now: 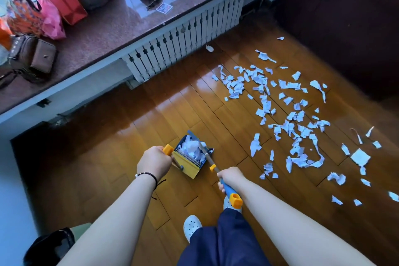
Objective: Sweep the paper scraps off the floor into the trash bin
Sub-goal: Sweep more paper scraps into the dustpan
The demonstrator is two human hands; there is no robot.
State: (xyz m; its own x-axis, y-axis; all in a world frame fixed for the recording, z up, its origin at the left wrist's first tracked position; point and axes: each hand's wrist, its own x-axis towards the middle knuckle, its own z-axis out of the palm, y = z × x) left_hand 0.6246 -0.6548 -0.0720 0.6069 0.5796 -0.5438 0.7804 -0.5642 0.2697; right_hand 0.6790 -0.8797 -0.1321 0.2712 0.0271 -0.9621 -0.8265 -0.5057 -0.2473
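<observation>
Wooden floor (172, 114) glossy; paper scraps (291, 119) strewn wide at right. Dustpan (190, 155) near feet, holding crumpled scraps. Left hand (154, 161) curled round dustpan handle (168, 149). Right hand (230, 177) wrapped round broom handle (228, 190), shaft angled into dustpan.

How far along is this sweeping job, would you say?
Early days. One batch of scraps already sits in the dustpan. The left hand grips the dustpan's handle and the right hand grips the broom handle. Most paper scraps are spread over the floor, and no trash bin is visible.
</observation>
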